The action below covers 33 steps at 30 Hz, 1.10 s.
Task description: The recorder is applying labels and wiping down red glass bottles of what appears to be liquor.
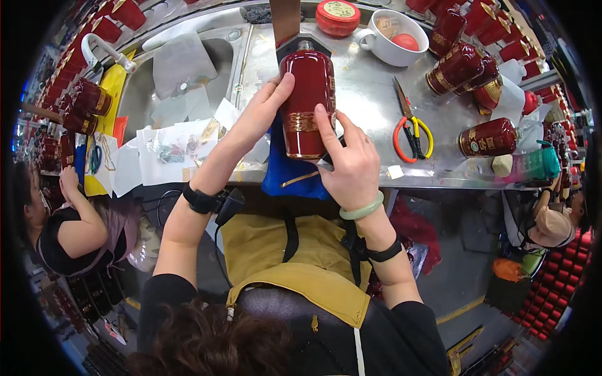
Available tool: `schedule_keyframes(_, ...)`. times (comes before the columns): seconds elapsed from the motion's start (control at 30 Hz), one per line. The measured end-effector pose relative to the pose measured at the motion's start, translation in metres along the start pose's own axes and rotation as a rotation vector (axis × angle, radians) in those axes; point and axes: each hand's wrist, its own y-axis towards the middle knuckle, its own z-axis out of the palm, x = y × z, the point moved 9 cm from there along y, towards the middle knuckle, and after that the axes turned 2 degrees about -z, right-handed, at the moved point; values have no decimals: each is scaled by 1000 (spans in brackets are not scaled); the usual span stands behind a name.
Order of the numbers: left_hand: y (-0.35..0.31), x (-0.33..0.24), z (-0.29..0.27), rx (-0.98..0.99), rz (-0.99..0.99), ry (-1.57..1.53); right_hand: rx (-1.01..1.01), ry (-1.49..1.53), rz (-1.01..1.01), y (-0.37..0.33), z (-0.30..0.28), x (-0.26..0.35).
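A glossy dark red bottle (308, 84) with a gold patterned band round its lower part lies before me over the bench edge, its neck pointing away. My left hand (266, 103) grips its left side, thumb on the upper front, the other fingers hidden behind it. On the lower right, my right hand (352, 156) holds the bottle, with the index finger laid along the gold band. A blue cloth (282, 169) hangs under the bottle's base. Scissors (411, 128) with red and yellow handles rest to the right, blades slightly apart.
At left is a metal sink (232, 53) with a curved faucet (103, 50); papers with gold decals (179, 147) lie before it. A white mug (382, 47) and a round red tin (337, 17) stand behind. More red bottles (489, 138) lie at right. Co-workers sit on both sides.
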Motion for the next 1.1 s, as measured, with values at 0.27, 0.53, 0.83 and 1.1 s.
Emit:
schedule_keyframes(0.27,-10,-12,1,-58,159,169,-57,379,195,-7,2,-25)
schedule_keyframes(0.53,-18,-11,-6,-18,135,124,22,408,148,-9,20,-31)
schedule_keyframes(0.83,-21,-6,-8,14,152,29,16,391,185,-7,14,-27)
schedule_keyframes(1.1,-16,-13,6,-33,48,-267,15,395,162,-7,14,-26)
